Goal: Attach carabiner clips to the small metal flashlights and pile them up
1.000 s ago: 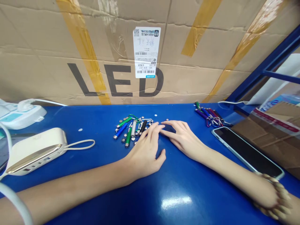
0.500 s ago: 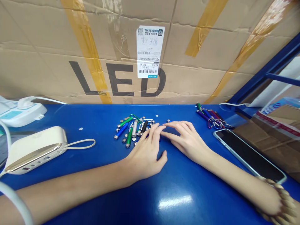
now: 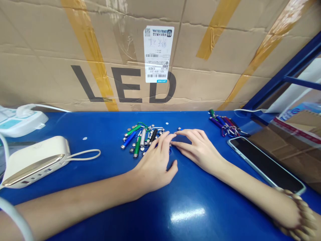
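Note:
My left hand (image 3: 155, 164) reaches over the right side of a pile of small keychain flashlights, fingers stretched out and thumb apart. Green flashlights (image 3: 137, 147), a blue flashlight (image 3: 129, 140), a silver flashlight (image 3: 143, 138) and a black flashlight (image 3: 152, 136) lie there with carabiner clips and button cells (image 3: 133, 145). From the right comes my right hand (image 3: 197, 147), fingers extended, their tips close to those of my left hand. Beyond its fingers a small blue piece (image 3: 180, 129) shows. My hands hide whatever lies directly under their fingertips.
Several more keychain flashlights (image 3: 227, 125) are bunched at the back right, near a phone (image 3: 265, 164). On the left stand a white charger (image 3: 37, 160) with a loop strap and a power strip (image 3: 22, 122). A large cardboard box (image 3: 200, 87) backs the blue table (image 3: 105, 207).
Both hands keep nearly the same place and pose. The whole view has shifted slightly, and a bit of a blue ring shows beside my left fingers.

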Available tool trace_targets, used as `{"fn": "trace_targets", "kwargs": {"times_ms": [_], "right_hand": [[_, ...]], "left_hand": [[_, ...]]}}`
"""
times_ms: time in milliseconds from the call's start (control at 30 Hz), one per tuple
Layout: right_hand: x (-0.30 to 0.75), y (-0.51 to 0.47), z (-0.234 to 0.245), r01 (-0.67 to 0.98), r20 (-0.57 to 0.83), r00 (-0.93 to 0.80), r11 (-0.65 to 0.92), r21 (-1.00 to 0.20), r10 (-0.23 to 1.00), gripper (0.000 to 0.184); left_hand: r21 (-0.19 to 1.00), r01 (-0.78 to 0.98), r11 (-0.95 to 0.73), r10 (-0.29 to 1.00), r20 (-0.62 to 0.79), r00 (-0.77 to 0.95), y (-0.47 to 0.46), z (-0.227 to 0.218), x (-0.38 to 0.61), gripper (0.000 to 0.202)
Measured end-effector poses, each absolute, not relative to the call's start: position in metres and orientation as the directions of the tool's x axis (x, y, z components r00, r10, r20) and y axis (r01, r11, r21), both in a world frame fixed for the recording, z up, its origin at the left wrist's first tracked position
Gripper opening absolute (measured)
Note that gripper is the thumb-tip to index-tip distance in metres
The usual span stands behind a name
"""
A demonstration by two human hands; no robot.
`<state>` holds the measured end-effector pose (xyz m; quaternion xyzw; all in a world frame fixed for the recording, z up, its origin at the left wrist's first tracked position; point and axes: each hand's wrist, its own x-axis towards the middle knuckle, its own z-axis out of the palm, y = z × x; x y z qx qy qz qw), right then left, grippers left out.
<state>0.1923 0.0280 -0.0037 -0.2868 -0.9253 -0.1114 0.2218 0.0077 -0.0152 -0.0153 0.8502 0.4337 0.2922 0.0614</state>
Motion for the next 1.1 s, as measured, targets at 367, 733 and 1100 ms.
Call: {"fn": "trace_targets", "kwargs": {"times_ms": [367,733,1100], "right_hand": [[0.1926,0.0288,-0.0038,0.542,0.49,-0.747,0.839,0.059,0.448,0.028],[0.1931,0.0273,-0.0018,0.534,0.469,-0.756,0.845,0.037,0.457,0.025],[0.1855,0.0227,0.0014,0.499,0.423,-0.805,0.861,0.101,0.416,0.029]], "left_hand": [[0.423,0.675,-0.604,0.785,0.459,0.415,-0.0146,-0.0146,0.0074,0.054],[0.387,0.674,-0.629,0.765,0.462,0.448,-0.0162,-0.0137,0.008,0.052],[0.323,0.724,-0.61,0.764,0.481,0.429,-0.0155,-0.0143,0.0083,0.052]]}}
